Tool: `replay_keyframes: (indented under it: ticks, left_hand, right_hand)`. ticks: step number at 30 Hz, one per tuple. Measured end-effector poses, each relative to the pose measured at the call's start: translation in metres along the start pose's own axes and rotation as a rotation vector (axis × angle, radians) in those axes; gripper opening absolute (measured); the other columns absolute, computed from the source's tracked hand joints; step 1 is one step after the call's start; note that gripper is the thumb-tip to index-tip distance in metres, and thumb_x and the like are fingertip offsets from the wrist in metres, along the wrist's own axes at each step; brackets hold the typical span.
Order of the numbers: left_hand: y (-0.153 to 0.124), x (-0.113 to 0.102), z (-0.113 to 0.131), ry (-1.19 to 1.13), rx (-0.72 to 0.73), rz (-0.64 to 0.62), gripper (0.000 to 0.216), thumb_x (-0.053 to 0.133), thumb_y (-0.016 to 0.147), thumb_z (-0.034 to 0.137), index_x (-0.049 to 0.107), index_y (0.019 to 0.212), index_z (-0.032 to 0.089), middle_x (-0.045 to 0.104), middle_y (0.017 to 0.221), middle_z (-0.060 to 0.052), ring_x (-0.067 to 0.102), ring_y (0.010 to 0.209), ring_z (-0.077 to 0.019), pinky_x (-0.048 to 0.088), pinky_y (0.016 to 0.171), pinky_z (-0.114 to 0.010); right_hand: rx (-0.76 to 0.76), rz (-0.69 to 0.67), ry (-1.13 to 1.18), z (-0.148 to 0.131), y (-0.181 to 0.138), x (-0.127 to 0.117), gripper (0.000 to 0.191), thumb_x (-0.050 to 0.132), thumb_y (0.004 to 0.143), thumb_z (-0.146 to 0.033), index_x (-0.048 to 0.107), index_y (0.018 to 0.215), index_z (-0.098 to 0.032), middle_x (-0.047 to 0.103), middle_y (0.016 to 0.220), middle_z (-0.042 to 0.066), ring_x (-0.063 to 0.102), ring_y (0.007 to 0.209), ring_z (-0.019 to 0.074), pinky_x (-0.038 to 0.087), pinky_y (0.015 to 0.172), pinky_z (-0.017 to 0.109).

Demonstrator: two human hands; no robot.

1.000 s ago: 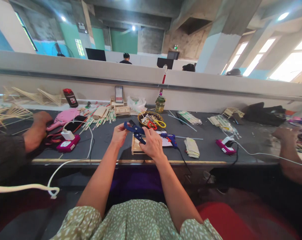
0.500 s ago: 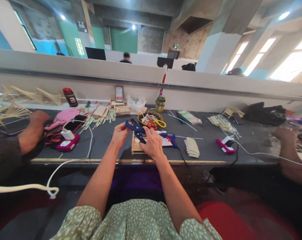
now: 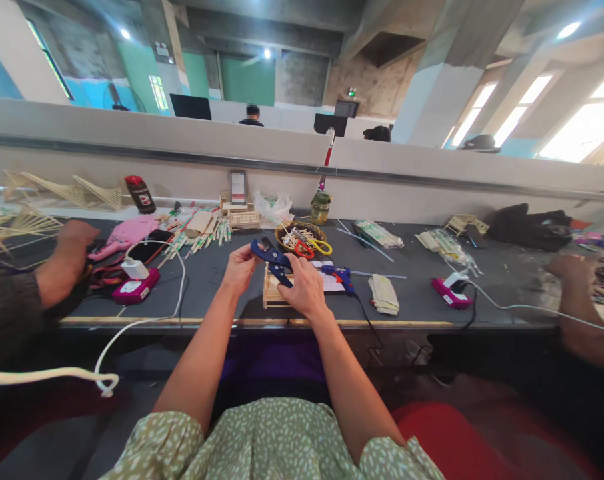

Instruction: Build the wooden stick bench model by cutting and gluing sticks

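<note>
My right hand (image 3: 307,285) is wrapped around the handles of a blue hand cutter (image 3: 271,254), whose jaw end points up and left. Close to that jaw end, the fingers of my left hand (image 3: 240,268) are pinched together; what lies between them is too small to make out. Under my hands, partly covered, a small frame of wooden sticks (image 3: 275,295) rests on the table. A blue glue gun (image 3: 344,277) lies just right of my right hand, beside a white printed sheet (image 3: 333,285).
Behind my hands stands a basket (image 3: 288,233) of short sticks with red and yellow scissors (image 3: 322,247). A folded cloth (image 3: 383,295), purple power strips (image 3: 138,287) and a white cable (image 3: 183,273) lie around. Co-workers' arms (image 3: 65,263) reach in from both sides.
</note>
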State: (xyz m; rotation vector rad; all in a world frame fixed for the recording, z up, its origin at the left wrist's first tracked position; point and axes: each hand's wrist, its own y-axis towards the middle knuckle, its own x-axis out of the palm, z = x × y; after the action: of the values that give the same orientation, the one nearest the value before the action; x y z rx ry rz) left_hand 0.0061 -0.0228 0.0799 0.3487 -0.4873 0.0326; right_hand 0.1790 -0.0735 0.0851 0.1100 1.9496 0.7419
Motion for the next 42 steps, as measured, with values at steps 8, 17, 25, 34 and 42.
replay_keyframes:
  ticks: [8,17,25,34,42]
  left_hand:
    - [0.002,-0.005,-0.001,0.063,0.021,-0.003,0.033,0.092,0.047,0.028,0.075,0.073,0.017,0.072,0.073,-0.002,0.062,0.068,-0.0142,0.049,0.069,-0.026]
    - [0.003,-0.003,-0.001,0.022,-0.005,-0.028,0.031,0.092,0.048,0.027,0.074,0.071,0.016,0.072,0.071,-0.003,0.065,0.066,-0.0149,0.053,0.071,-0.029]
    - [0.004,-0.01,-0.004,-0.017,-0.035,-0.032,0.03,0.089,0.057,0.025,0.072,0.08,0.016,0.069,0.074,0.0,0.064,0.07,-0.0109,0.055,0.086,-0.033]
    - [0.015,-0.02,-0.027,0.015,-0.097,0.077,0.032,0.085,0.062,0.031,0.075,0.089,0.017,0.067,0.081,-0.001,0.06,0.072,-0.0108,0.053,0.07,-0.025]
    - [0.013,-0.05,-0.055,-0.09,-0.169,0.219,0.033,0.088,0.056,0.029,0.072,0.082,0.017,0.065,0.075,0.0,0.058,0.064,-0.0086,0.051,0.067,-0.024]
  right_hand:
    - [0.004,-0.02,-0.01,0.0,0.0,-0.003,0.061,0.063,0.076,-0.031,0.046,0.134,-0.022,0.061,0.107,0.007,0.059,0.1,0.0232,0.045,0.084,0.031]
    - [0.057,-0.108,0.081,0.002,0.002,0.002,0.038,0.061,0.079,-0.03,0.059,0.116,-0.026,0.071,0.092,0.002,0.066,0.085,0.0205,0.046,0.073,0.026]
    - [0.22,-0.006,0.205,0.025,0.03,-0.011,0.054,0.061,0.078,-0.037,0.05,0.13,-0.023,0.068,0.109,0.006,0.064,0.091,0.0213,0.049,0.078,0.032]
    - [0.316,-0.223,-0.159,0.085,0.117,0.005,0.06,0.061,0.076,-0.047,0.052,0.128,-0.021,0.062,0.119,0.014,0.06,0.109,0.0302,0.046,0.09,0.041]
    - [0.458,-0.439,-0.245,0.121,0.161,0.062,0.068,0.077,0.06,-0.039,0.058,0.123,-0.019,0.061,0.123,0.016,0.057,0.116,0.0337,0.044,0.094,0.046]
